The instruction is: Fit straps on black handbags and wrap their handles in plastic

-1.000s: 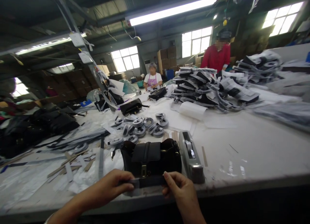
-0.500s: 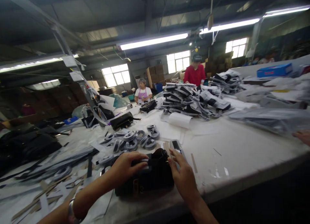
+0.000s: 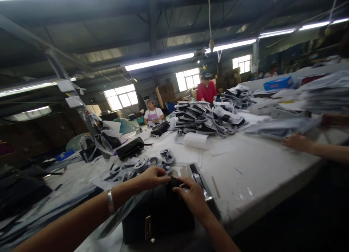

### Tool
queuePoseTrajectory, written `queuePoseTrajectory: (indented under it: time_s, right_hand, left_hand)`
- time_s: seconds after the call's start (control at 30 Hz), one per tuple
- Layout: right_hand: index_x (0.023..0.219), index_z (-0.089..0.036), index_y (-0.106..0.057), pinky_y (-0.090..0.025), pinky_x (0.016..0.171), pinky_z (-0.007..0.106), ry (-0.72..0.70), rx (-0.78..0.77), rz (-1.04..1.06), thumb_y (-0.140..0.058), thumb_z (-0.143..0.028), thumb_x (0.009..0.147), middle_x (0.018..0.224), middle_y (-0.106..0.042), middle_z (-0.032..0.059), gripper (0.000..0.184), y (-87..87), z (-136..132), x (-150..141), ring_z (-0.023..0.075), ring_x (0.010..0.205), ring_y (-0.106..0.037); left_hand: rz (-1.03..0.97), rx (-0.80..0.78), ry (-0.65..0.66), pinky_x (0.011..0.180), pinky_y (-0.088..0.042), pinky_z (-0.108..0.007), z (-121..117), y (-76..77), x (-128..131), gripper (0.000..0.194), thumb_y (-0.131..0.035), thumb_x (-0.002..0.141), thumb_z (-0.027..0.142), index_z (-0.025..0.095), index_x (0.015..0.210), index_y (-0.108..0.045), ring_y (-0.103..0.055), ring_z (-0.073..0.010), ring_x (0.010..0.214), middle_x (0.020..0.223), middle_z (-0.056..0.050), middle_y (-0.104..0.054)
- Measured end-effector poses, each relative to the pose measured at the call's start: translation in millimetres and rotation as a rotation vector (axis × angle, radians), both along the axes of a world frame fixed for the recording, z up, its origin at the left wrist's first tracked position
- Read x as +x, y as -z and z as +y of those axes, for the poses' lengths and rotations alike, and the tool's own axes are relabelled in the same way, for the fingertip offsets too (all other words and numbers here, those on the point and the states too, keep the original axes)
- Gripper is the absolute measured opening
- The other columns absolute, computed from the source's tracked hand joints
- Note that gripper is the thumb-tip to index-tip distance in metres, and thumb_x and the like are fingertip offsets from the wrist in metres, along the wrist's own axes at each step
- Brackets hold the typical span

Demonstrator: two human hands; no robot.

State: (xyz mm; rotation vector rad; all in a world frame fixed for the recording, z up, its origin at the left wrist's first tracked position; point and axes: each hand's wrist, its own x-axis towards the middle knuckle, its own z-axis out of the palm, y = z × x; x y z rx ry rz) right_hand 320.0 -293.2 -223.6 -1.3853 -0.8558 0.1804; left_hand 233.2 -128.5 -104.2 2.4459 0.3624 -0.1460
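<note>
A black handbag (image 3: 163, 217) with a gold-coloured clasp (image 3: 148, 227) stands at the table's front edge, close to me. Over its top right, my left hand (image 3: 154, 176) pinches a black strap (image 3: 173, 182). My right hand (image 3: 192, 196) closes on the same strap from the other side, its fingers curled; part of the strap is hidden by the fingers. To the right of the bag, behind my right hand, lies a grey tape dispenser (image 3: 202, 184). A grey plastic-wrapped strip (image 3: 117, 215) slants out from the bag's left side.
Coiled wrapped straps (image 3: 140, 165) lie beyond the bag. Another black bag (image 3: 131, 148) and a tall pile of wrapped pieces (image 3: 199, 117) stand farther back. At right, another person's hand (image 3: 298, 142) rests by plastic-wrapped sheets (image 3: 280, 128). Two people are across the table.
My hands have moved from holding the strap stretched before the bag to gripping it over the bag's top right. The view has turned right; another person's arm reaches in there.
</note>
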Motion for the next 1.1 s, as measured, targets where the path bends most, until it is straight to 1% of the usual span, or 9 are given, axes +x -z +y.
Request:
queuePoseTrajectory:
  time_s: [0.1,0.2,0.37,0.5,0.57,0.8,0.9,1.0,1.1]
  right_hand:
    - [0.109,-0.025,-0.074,-0.049,0.094,0.039,0.025,0.015,-0.019,-0.076,-0.024,0.078,0.107,-0.072,0.0056,0.032,1.9,1.3,-7.4,0.0266,0.103,-0.065]
    - [0.107,-0.026,-0.075,-0.046,0.1,0.039,0.045,0.033,-0.017,-0.075,-0.023,0.08,0.112,-0.071,0.0055,0.027,4.7,3.4,-13.9,0.0257,0.109,-0.063]
    - [0.103,-0.025,-0.075,-0.05,0.093,0.037,0.096,0.062,-0.004,-0.075,-0.017,0.079,0.104,-0.073,0.0035,0.025,6.6,7.6,-24.5,0.0243,0.101,-0.066]
    - [0.101,-0.025,-0.074,-0.049,0.094,0.039,0.148,0.071,-0.012,-0.076,-0.013,0.077,0.103,-0.072,0.0042,0.026,6.6,8.7,-32.8,0.0262,0.101,-0.065]
    - [0.101,-0.025,-0.074,-0.049,0.094,0.04,0.16,0.072,-0.021,-0.077,-0.012,0.077,0.102,-0.072,0.0041,0.028,6.7,8.2,-36.0,0.0267,0.101,-0.065]
    - [0.103,-0.025,-0.074,-0.05,0.094,0.04,0.188,0.077,-0.037,-0.077,-0.011,0.077,0.103,-0.071,0.0042,0.029,9.8,4.8,-37.9,0.0266,0.1,-0.065]
    - [0.102,-0.025,-0.074,-0.051,0.094,0.039,0.183,0.073,-0.036,-0.079,-0.01,0.074,0.104,-0.072,0.0035,0.032,11.7,5.3,-39.4,0.0267,0.101,-0.065]
    - [0.105,-0.026,-0.072,-0.05,0.096,0.039,0.186,0.065,-0.01,-0.079,-0.012,0.075,0.107,-0.072,0.0031,0.034,12.5,4.9,-41.5,0.0267,0.105,-0.065]
    - [0.107,-0.027,-0.071,-0.051,0.094,0.037,0.125,0.073,0.023,-0.078,-0.015,0.076,0.107,-0.072,0.0022,0.034,14.3,1.4,-41.6,0.0255,0.104,-0.066]
  left_hand:
    - [0.059,0.004,0.004,0.049,-0.031,-0.022,1.5,1.1,2.6,0.042,-0.06,0.078,0.054,0.013,0.078,-0.069,-0.043,-0.0109,0.053,0.059,0.004,-0.053]
    - [0.085,0.045,0.017,0.05,-0.031,-0.022,0.8,0.9,2.9,0.041,-0.06,0.078,0.054,0.014,0.078,-0.07,-0.043,-0.0111,0.055,0.059,0.005,-0.051]
    - [0.121,0.163,0.035,0.053,-0.03,-0.024,-2.2,-4.4,3.2,0.039,-0.064,0.074,0.053,0.014,0.075,-0.073,-0.042,-0.012,0.057,0.057,0.005,-0.05]
    - [0.121,0.268,0.05,0.052,-0.028,-0.025,-8.3,-6.1,6.2,0.031,-0.065,0.071,0.045,0.015,0.071,-0.072,-0.042,-0.0127,0.055,0.053,0.005,-0.048]
    - [0.11,0.304,0.065,0.052,-0.027,-0.026,-12.3,-6.2,8.4,0.03,-0.065,0.07,0.044,0.014,0.069,-0.072,-0.041,-0.0126,0.055,0.052,0.005,-0.047]
    - [0.11,0.298,0.094,0.053,-0.029,-0.024,-17.4,-3.1,10.7,0.037,-0.06,0.074,0.047,0.013,0.076,-0.073,-0.042,-0.0124,0.057,0.056,0.005,-0.048]
    - [0.13,0.298,0.097,0.053,-0.03,-0.024,-19.1,-2.0,9.6,0.033,-0.06,0.074,0.044,0.013,0.074,-0.072,-0.043,-0.0124,0.057,0.056,0.005,-0.048]
    - [0.15,0.318,0.084,0.052,-0.029,-0.024,-22.5,-2.8,9.9,0.026,-0.06,0.071,0.037,0.014,0.071,-0.071,-0.043,-0.0125,0.056,0.054,0.005,-0.048]
    - [0.173,0.333,0.074,0.051,-0.028,-0.024,-25.9,-3.6,10.7,0.024,-0.06,0.07,0.036,0.014,0.069,-0.069,-0.043,-0.0125,0.055,0.053,0.005,-0.047]
